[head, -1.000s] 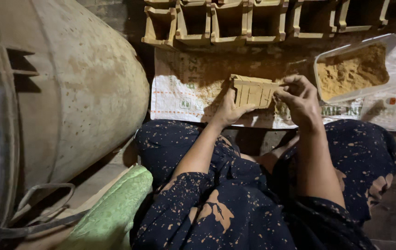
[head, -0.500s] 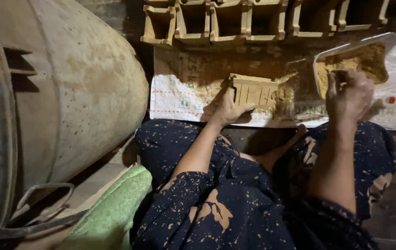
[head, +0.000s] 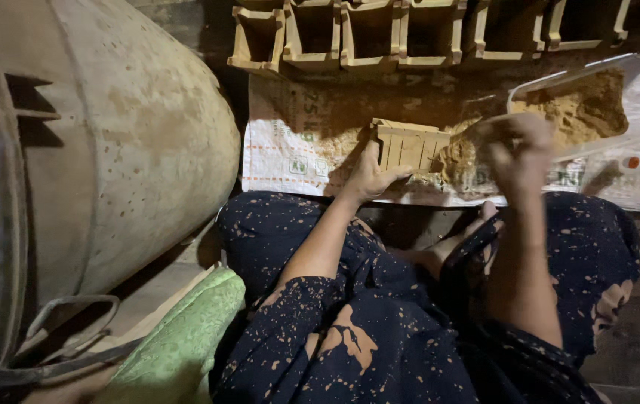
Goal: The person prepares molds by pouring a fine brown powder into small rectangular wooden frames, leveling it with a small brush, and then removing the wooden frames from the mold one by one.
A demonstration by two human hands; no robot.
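Head view, looking down over the lap. Small wooden mould [head: 410, 146] lies at centre frame on a printed woven sack [head: 290, 153] spread on the floor; long axis runs left to right across the frame, slightly tilted. It is a pale tan block with slats or ribs across its top face, dusted with sandy powder.

Left hand [head: 371, 173] sits at the mould's lower left edge, fingers spread and pressing against its near side, touching it, not wrapped around it. It is the nearer hand.

Right hand [head: 518, 153] is blurred, raised just right of the mould, between it and the clear plastic tray [head: 638, 82]. Fingers look curled together, perhaps pinching powder, but the blur means I cannot tell what, if anything, is in the grip. The mould lies to the left of this hand, close by, apart from it.

A heap of tan powder [head: 456, 157] rests on the sack against the mould's right end. The tray, at upper right, holds more of the same powder.

Along the top edge stands a row of open wooden boxes [head: 372, 34]. A large spattered metal drum [head: 111, 142] fills the left of the frame; green cloth [head: 185, 344] lies at lower left.
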